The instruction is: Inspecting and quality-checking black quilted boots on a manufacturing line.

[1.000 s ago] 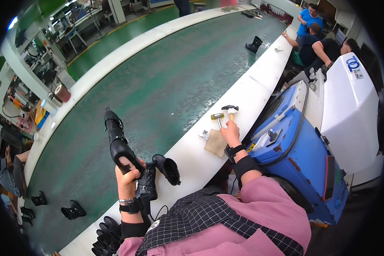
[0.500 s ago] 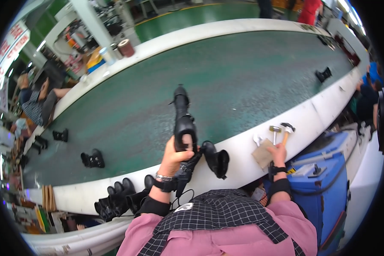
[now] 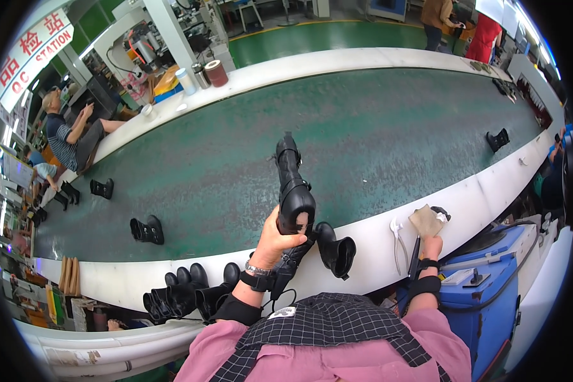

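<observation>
My left hand (image 3: pixel 275 245) is wrapped round a black buckled boot (image 3: pixel 295 207), held over the near table edge with its toe pointing at me. A pale patch shows near the sole. My right hand (image 3: pixel 432 246) grips a beige square sheet (image 3: pixel 427 220), perhaps sandpaper or cloth; its fingertips are partly hidden. Behind the sheet a hammer head (image 3: pixel 440 212) peeks out. Beside the right hand lie silver pincers (image 3: pixel 398 245) and a dark handle (image 3: pixel 415 256). Another black boot (image 3: pixel 335 250) stands on the white edge, right of my left hand.
Several black boots (image 3: pixel 184 294) line the white edge at left. More boots (image 3: pixel 148 230) stand on the green table (image 3: pixel 223 165); one boot (image 3: pixel 497 139) is far right. A blue cabinet (image 3: pixel 471 305) is at near right. A seated person (image 3: pixel 73 137) is far left.
My right hand has moved from the hammer's wooden handle to the beige sheet, which has shifted and now uncovers the pincers. My left hand still holds the boot. The view has shifted a little.
</observation>
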